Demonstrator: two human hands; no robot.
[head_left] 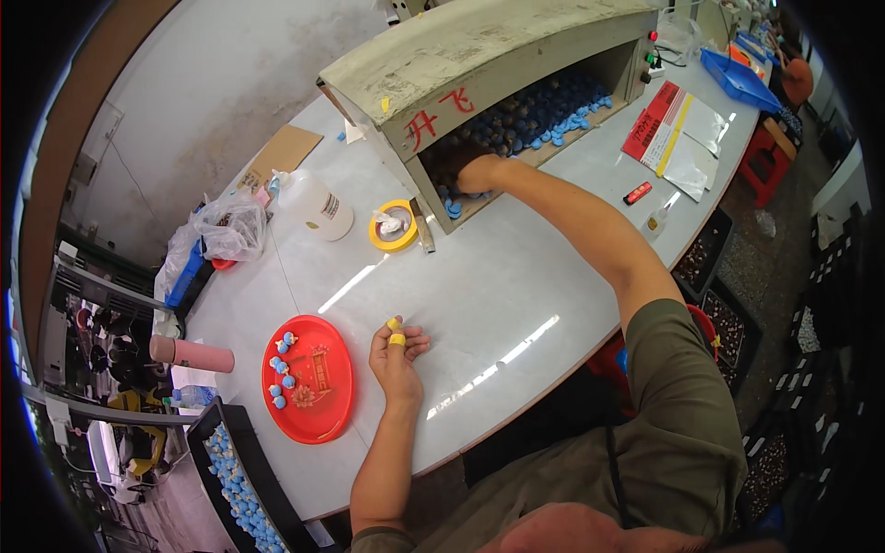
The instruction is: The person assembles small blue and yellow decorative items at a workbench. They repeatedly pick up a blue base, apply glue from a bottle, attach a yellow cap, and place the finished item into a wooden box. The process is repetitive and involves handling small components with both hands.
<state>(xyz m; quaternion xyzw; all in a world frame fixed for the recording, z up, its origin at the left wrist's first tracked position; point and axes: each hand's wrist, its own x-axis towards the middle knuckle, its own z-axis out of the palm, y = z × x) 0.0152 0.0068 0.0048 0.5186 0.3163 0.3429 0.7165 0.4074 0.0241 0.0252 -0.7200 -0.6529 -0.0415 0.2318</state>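
My left hand [396,364] is raised over the grey-white table, just right of a round red plate [336,415]. Yellow bands wrap two of its digits; the fingers are loosely bent and apart, with nothing visible in them. Several small blue-and-white pieces [279,365] lie on the plate's left side. My right arm stretches forward, and my right hand [475,173] is inside the opening of a beige box-like machine [498,55]. Dark shadow hides its fingers. Beside it in the opening is a heap of small blue pieces [535,115].
A black bin [198,433] of blue-and-white pieces stands at the table's left edge, near a pink bottle [194,354]. A white jug [313,205] and a yellow tape roll [394,226] sit left of the machine. Right of it lie a red-and-white packet [659,124] and blue trays [737,81].
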